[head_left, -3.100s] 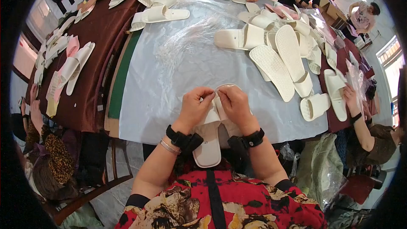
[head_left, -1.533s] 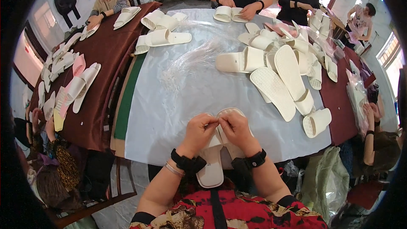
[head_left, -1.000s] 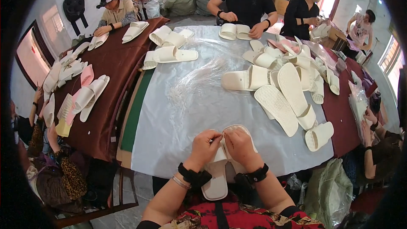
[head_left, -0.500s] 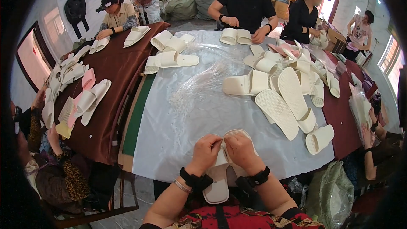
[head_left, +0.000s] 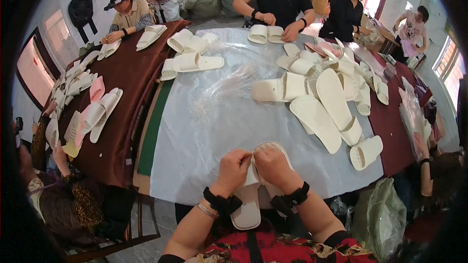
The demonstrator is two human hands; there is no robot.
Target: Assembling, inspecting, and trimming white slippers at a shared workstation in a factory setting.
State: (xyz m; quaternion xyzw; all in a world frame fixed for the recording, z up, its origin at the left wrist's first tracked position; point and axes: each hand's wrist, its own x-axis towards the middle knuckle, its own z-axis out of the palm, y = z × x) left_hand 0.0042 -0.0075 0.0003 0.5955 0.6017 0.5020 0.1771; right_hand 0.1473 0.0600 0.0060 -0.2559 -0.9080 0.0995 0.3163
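Observation:
A pair of off-white slippers lies side by side at the table's near edge, heels toward me. On the left slipper the heel end sticks out past the edge; of the right slipper the toe end shows best. Over their straps, my left hand and my right hand are close together, fingers pinched. What the fingertips hold is too small or hidden to make out. Ahead on the pale sheet lies a loose bunch of thin clear plastic strands.
A heap of off-white slippers covers the right side of the pale table sheet. More slippers lie at its far left. A brown-covered table adjoins on the left. Several co-workers handle slippers around. A sack stands low right.
The whole view has shifted slightly up and to the left. My hands stay pinched together over the straps. At the far right, a standing person now shows a pink sheet in hand.

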